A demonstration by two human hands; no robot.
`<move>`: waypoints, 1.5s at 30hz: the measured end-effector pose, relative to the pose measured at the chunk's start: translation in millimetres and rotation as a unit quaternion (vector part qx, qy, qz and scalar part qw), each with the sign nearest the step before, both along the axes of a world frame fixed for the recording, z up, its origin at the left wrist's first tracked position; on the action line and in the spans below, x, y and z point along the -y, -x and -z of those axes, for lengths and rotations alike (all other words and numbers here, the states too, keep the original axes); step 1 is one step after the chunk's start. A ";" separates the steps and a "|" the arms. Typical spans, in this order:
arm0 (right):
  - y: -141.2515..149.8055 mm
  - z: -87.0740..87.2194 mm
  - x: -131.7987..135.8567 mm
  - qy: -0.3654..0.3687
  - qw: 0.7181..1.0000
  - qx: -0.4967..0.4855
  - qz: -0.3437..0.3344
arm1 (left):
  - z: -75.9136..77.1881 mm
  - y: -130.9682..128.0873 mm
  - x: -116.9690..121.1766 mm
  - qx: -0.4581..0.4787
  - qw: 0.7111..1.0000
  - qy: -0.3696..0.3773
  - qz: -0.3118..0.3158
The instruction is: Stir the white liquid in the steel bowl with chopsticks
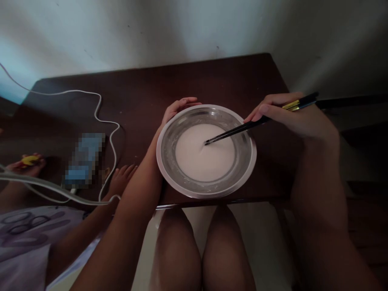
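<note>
A wide metal bowl (pixel 169 178) stands near the front edge of the dark table, with a milky white liquid (pixel 197 161) in its bottom. My left hand (pixel 178 108) curls round the bowl's far left side and steadies it; part of the palm is hidden by the rim. Black chopsticks (pixel 233 131) with gold bands are in the closed fingers of my right hand (pixel 285 111), above the bowl's right rim. Their tips dip into the liquid near its middle, where a small ripple shows.
Left of the bowl lies a phone (pixel 86 155) with a blurred screen, plugged into a white cable (pixel 98 111) that winds over the table (pixel 194 81). Another person's hand (pixel 123 178) rests beside my left forearm; their other hand holds a small yellow and red thing (pixel 29 161). A wall stands behind.
</note>
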State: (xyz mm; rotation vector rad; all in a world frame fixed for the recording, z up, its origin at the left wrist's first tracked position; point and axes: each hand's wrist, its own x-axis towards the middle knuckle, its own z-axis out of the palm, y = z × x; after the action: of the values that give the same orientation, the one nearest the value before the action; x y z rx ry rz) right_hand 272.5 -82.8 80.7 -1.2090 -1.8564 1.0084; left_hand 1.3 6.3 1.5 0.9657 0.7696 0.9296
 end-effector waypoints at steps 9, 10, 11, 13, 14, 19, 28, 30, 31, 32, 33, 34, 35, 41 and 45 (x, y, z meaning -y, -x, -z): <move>0.1 -0.5 1.1 0.018 1.000 0.008 -0.024 | -2.1 -2.0 3.0 -0.013 1.000 -0.001 -0.017; 0.0 -0.1 0.4 0.012 1.000 0.006 -0.018 | -2.3 -1.7 2.8 -0.016 1.000 -0.005 -0.014; -0.7 0.2 -0.1 0.008 1.000 0.001 -0.009 | -2.3 -1.1 2.7 -0.019 1.000 -0.015 -0.010; -3.5 0.0 -0.4 0.006 1.000 -0.015 0.008 | -2.1 0.4 2.5 -0.025 0.999 -0.035 -0.002; -4.8 -0.2 -0.1 0.008 1.000 -0.021 0.010 | -2.0 1.0 2.4 -0.026 0.999 -0.038 0.003; -1.9 -0.1 2.0 0.027 0.999 -0.013 -0.019 | -0.8 0.8 1.4 -0.029 0.999 -0.012 0.010; -3.0 -0.2 0.4 0.021 0.999 -0.032 -0.001 | 2.9 2.9 1.8 -0.007 1.000 -0.023 0.001; -0.9 -0.2 0.6 0.035 0.999 -0.019 -0.023 | 2.8 3.1 0.8 -0.001 1.000 -0.013 0.009; 0.6 0.0 0.6 0.037 0.999 -0.012 -0.031 | 2.6 2.9 0.4 0.001 1.000 -0.008 0.011; 1.8 0.2 0.6 0.036 0.999 -0.007 -0.033 | 2.2 2.7 0.2 0.001 1.000 -0.003 0.010; 2.5 0.4 0.6 0.030 0.999 -0.007 -0.027 | 1.8 2.3 0.3 0.000 1.000 0.000 0.008; 2.5 0.6 0.6 0.025 1.000 -0.009 -0.015 | 1.3 1.8 0.7 -0.002 1.000 0.000 0.004; 1.8 0.7 0.7 0.021 1.000 -0.015 0.001 | 0.7 1.4 1.3 -0.004 1.000 -0.005 -0.002; -2.1 -0.9 1.5 0.042 0.999 -0.010 -0.007 | -2.8 -1.9 3.2 -0.017 1.000 -0.002 -0.012; 1.4 -1.4 -0.4 0.037 0.998 0.015 -0.045 | -2.6 -2.9 0.7 -0.001 1.000 0.011 -0.013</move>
State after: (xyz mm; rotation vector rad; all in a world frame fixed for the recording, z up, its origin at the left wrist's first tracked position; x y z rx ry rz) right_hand 271.1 -82.4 82.1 -1.1979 -1.9258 1.1235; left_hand 4.2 5.6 4.2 0.9407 0.7945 0.9411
